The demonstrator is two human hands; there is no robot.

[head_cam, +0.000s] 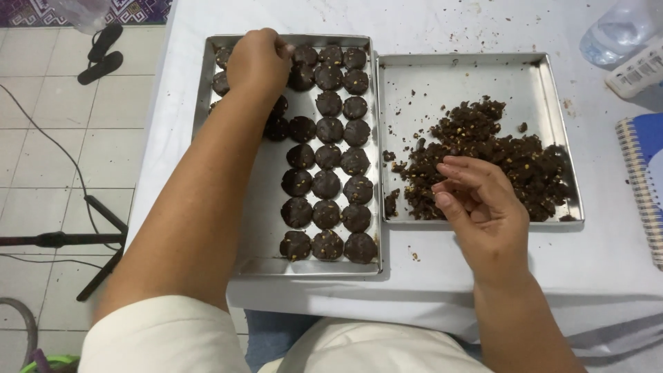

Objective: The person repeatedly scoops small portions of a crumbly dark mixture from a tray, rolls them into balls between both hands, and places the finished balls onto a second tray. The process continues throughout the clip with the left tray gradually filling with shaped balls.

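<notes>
Two steel trays lie side by side on a white-covered table. The left tray [262,228] carries several rows of dark round chocolate dough discs [326,184] with nut bits. My left hand [259,62] reaches to that tray's far end, fingers curled down among the discs there; whether it holds one is hidden. The right tray [476,76] holds a loose crumbly heap of dark dough [514,155]. My right hand [480,200] rests at the heap's near edge, fingers bent and pinching at crumbs.
A clear plastic bottle [618,31] and a white packet [639,72] sit at the far right, with a spiral notebook [646,173] by the right edge. On the tiled floor to the left are black sandals [100,54], a cable and a tripod leg [103,238].
</notes>
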